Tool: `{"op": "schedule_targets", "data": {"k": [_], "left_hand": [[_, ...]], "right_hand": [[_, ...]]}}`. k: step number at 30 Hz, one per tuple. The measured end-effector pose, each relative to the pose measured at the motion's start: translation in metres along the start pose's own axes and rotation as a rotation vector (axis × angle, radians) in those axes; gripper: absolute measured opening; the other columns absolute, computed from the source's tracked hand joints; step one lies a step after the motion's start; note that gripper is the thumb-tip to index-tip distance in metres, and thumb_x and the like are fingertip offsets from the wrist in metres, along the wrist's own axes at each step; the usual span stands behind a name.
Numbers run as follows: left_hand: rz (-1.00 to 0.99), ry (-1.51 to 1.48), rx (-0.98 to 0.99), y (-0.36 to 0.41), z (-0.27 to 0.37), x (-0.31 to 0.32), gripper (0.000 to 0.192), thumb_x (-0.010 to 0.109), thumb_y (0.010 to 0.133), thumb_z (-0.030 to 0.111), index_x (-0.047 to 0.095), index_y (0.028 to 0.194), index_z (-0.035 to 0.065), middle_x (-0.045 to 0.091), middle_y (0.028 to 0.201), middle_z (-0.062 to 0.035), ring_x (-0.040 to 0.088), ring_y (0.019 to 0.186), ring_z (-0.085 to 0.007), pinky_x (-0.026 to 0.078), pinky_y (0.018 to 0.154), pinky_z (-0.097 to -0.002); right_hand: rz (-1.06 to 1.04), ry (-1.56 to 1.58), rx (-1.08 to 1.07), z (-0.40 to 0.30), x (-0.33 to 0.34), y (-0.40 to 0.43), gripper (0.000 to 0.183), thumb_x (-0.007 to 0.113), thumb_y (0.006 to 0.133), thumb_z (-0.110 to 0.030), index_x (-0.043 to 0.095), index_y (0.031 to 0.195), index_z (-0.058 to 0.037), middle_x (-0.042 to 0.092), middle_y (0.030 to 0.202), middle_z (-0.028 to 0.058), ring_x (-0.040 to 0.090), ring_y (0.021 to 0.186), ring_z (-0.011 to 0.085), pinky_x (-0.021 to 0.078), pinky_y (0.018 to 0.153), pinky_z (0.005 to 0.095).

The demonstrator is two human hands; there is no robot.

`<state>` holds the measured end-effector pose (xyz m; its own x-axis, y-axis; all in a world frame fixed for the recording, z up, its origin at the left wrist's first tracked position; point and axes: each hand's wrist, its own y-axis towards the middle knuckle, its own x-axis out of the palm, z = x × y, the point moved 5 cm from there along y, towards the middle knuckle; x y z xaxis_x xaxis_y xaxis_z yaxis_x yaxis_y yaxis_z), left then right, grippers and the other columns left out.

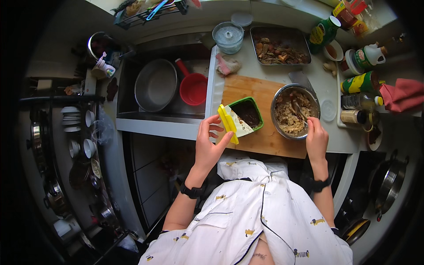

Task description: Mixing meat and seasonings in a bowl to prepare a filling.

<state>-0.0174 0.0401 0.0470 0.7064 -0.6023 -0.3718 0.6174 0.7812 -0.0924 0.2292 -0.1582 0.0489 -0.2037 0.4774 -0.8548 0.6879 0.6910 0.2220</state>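
My right hand (317, 137) grips the handle of a metal spoon (299, 111), whose bowl end rests in a pale, lumpy mixture (291, 122) inside a steel bowl (274, 114). With fingers spread, my left hand (212, 140) is beside the yellow lid (228, 124) of a green plastic tub (261, 116); whether it touches the lid is unclear. Dark paste (246, 112) shows in the tub, and a whitish film (241, 127) hangs between tub and lid. Tub and bowl stand on a wooden cutting board (255, 87). A broad metal blade (299, 79) lies partly behind the bowl.
Left is a sink with a steel basin (156, 85) and a red dipper (193, 88). Behind the board are a cloth (228, 64), a glass chopper bowl (228, 38) and a tray of chopped food (281, 49). Bottles and jars (359, 82) crowd the right; a round lid (328, 111) lies nearer.
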Motion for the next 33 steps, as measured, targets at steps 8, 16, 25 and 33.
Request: {"op": "schedule_targets", "data": {"k": [8,16,25,33], "left_hand": [[-0.225,0.530,0.383,0.010,0.009,0.056,0.067,0.074,0.073,0.025,0.045,0.131,0.0118,0.037,0.137,-0.0156,0.035,0.127,-0.0357,0.031,0.104,-0.0463],[-0.251,0.912,0.494,0.028,-0.013,0.096,0.081,0.074,0.068,0.042,0.036,0.138,0.0249,0.020,0.147,-0.0157,0.019,0.136,-0.0373,0.018,0.102,-0.0656],[-0.413,1.056,0.366,0.044,-0.011,0.118,0.066,0.078,0.060,0.040,0.054,0.119,0.0234,0.019,0.145,-0.0178,0.020,0.132,-0.0410,0.022,0.088,-0.0767],[-0.457,1.025,0.408,0.047,-0.002,0.097,0.095,0.081,0.056,0.040,0.034,0.138,0.0322,0.013,0.148,-0.0202,0.013,0.135,-0.0434,0.021,0.091,-0.0758]], "right_hand": [[0.109,0.164,0.168,0.003,-0.020,-0.003,0.014,0.051,0.092,-0.011,0.059,0.095,0.0002,0.065,0.085,0.0188,0.063,0.077,0.0340,0.0483,0.064,0.0376],[-0.028,0.316,0.468,0.030,-0.012,-0.029,0.019,0.049,0.093,-0.013,0.061,0.099,0.0001,0.063,0.075,0.0090,0.054,0.063,0.0169,0.0434,0.060,0.0305],[0.026,0.323,0.425,0.026,-0.021,-0.042,0.017,0.051,0.093,-0.013,0.061,0.098,-0.0008,0.063,0.076,0.0139,0.056,0.062,0.0229,0.0437,0.058,0.0327],[0.095,0.398,0.338,0.025,-0.033,-0.039,0.016,0.051,0.092,-0.012,0.061,0.096,0.0000,0.065,0.085,0.0159,0.063,0.075,0.0309,0.0478,0.065,0.0352]]}}
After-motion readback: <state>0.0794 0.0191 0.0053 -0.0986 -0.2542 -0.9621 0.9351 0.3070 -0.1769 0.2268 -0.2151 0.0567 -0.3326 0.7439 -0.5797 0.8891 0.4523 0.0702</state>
